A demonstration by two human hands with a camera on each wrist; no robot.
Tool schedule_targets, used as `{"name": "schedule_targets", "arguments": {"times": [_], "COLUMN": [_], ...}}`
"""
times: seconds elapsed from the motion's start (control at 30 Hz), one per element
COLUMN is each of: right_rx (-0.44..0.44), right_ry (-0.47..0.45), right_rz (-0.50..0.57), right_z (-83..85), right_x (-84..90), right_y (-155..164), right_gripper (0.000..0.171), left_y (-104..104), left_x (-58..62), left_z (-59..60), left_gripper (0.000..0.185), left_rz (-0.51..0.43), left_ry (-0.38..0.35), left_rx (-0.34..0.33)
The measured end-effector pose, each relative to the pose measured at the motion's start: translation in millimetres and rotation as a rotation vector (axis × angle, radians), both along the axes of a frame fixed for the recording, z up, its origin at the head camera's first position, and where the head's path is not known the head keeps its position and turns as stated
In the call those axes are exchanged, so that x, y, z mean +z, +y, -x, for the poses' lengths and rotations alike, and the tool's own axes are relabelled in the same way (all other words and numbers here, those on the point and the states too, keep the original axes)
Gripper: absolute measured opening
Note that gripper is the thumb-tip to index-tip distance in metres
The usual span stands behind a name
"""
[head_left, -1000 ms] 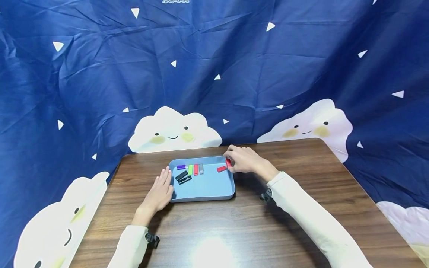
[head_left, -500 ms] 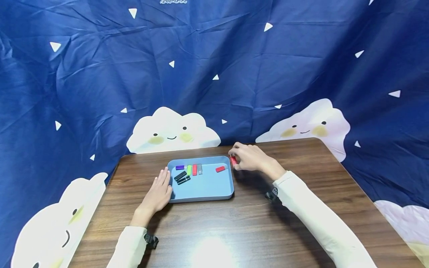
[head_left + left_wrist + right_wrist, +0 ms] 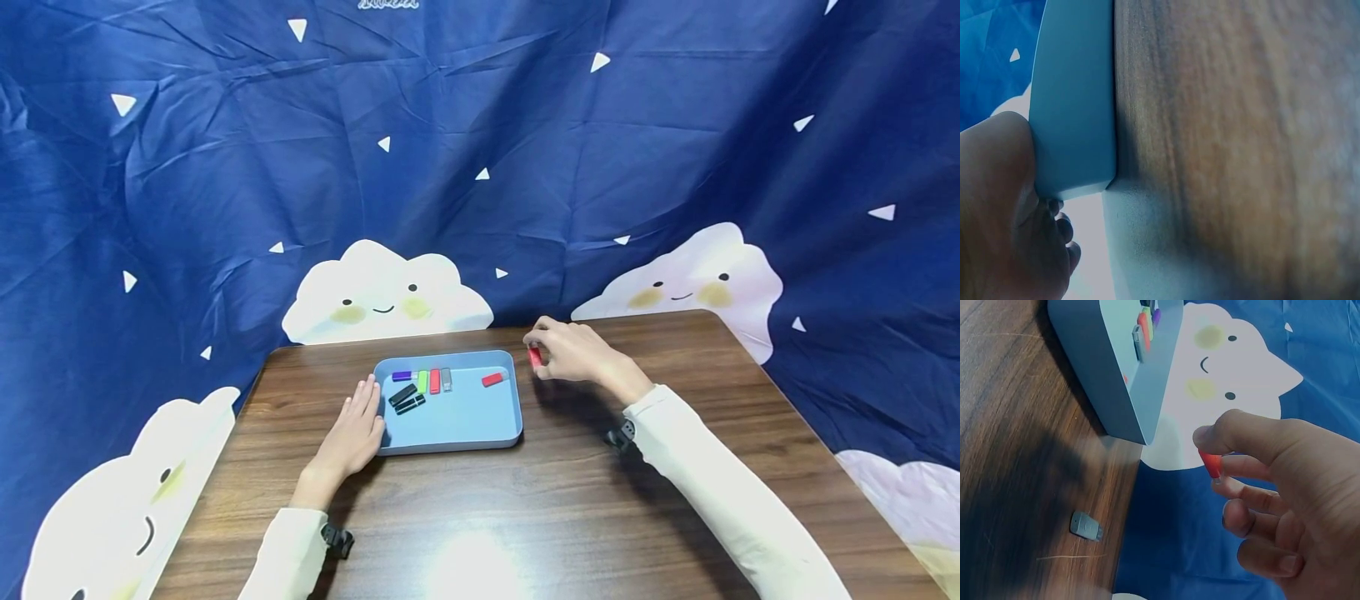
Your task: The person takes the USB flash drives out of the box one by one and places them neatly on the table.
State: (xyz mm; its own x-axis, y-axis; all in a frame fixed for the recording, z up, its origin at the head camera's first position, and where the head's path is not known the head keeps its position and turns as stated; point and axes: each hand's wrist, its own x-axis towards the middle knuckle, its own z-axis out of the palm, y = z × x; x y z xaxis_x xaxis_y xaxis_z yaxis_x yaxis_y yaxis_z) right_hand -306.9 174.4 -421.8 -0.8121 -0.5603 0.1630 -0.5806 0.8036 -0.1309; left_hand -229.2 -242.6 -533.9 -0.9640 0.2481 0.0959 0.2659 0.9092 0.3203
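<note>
A light blue tray (image 3: 465, 421) lies on the wooden table (image 3: 525, 517). In it are a purple stick (image 3: 402, 376), a green one (image 3: 423, 382), a red one (image 3: 435, 381), a grey one (image 3: 446, 379), two black ones (image 3: 407, 398) and a lone red stick (image 3: 492, 380) at the right. My right hand (image 3: 570, 350) hovers just right of the tray and pinches a small red stick (image 3: 534, 357), seen as a red stick (image 3: 1211, 465) in the right wrist view. My left hand (image 3: 356, 425) rests flat against the tray's left side (image 3: 1072, 125).
A small grey object (image 3: 1087, 525) lies on the table beyond the tray in the right wrist view. A dark blue cloth (image 3: 480, 167) with white clouds hangs behind the table and drapes around its sides.
My right hand has lifted a red stick out of the tray's far right corner and moved right, past the rim. The left hand has stayed put.
</note>
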Motion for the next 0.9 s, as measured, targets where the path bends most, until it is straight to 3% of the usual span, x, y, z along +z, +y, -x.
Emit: {"name": "schedule_targets", "arguments": {"times": [0.9], "right_rx": [-0.058], "right_ry": [0.005], "right_rz": [0.029], "right_z": [0.7], "right_x": [-7.0], "right_y": [37.7], "right_gripper": [0.049], "left_y": [0.4], "left_x": [-0.5], "left_z": [0.8], "left_gripper": [0.063], "left_rz": [-0.006], "left_ry": [-0.013], "left_rx": [0.007]}}
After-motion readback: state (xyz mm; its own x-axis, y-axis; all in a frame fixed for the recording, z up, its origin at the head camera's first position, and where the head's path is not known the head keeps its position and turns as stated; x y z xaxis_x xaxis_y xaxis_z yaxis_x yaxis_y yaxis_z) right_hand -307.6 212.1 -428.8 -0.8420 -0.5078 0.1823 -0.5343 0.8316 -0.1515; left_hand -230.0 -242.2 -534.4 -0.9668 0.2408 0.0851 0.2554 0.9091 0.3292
